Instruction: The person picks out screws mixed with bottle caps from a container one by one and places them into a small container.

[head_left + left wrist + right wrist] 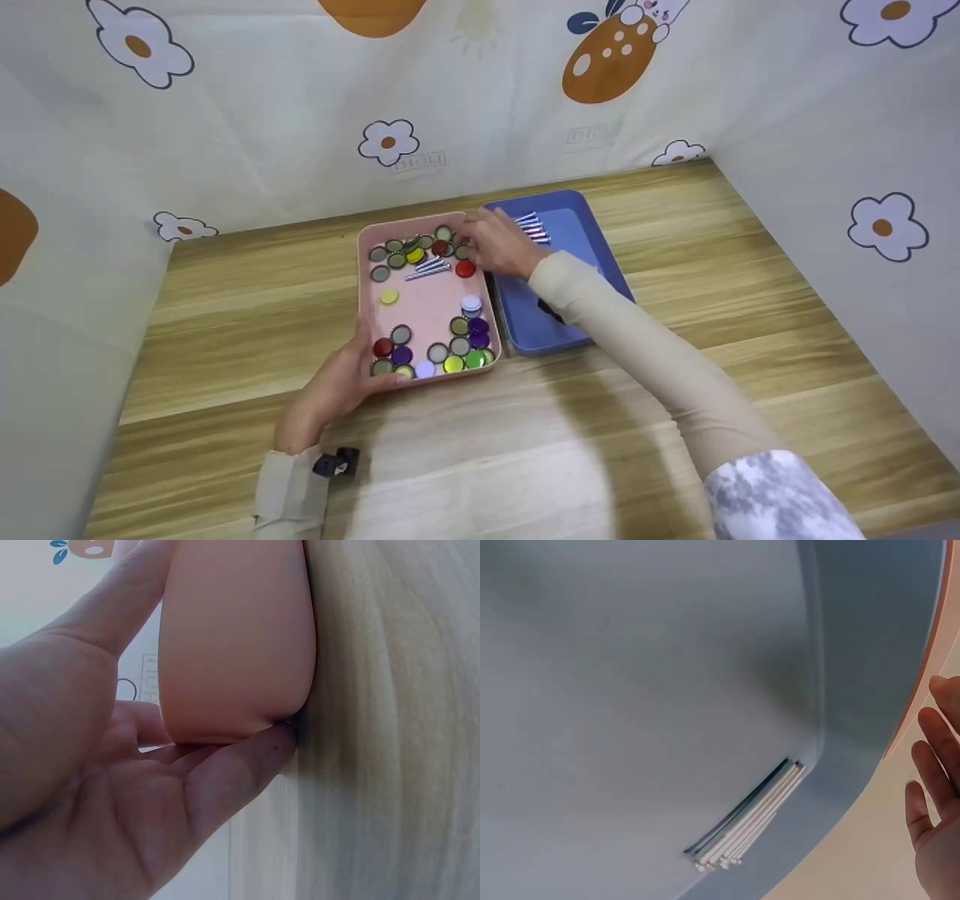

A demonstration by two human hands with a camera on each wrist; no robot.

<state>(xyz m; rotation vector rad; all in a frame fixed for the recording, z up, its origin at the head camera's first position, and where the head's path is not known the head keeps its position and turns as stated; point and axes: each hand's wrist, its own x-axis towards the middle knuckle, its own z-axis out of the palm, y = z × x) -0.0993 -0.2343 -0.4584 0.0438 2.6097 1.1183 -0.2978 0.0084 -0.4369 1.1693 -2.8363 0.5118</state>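
Note:
A pink tray (420, 315) holds several bottle caps (459, 346) and a few silver screws (430, 268). My left hand (341, 379) grips the tray's near left corner, thumb over the rim and fingers around the outside wall; the left wrist view shows this hand (172, 787) against the wall. Over the far right corner of the pink tray, my right hand (495, 241) reaches down among the caps. Its fingers look loosely extended in the right wrist view, and the thumb is hidden there. More screws (746, 817) lie together in the blue tray (559, 345).
The blue tray stands directly right of the pink one, under my right forearm. A dark object (550, 309) shows partly beside that sleeve. Wooden tabletop (247, 315) surrounds both trays, with a patterned cloth (300, 150) behind and at the sides.

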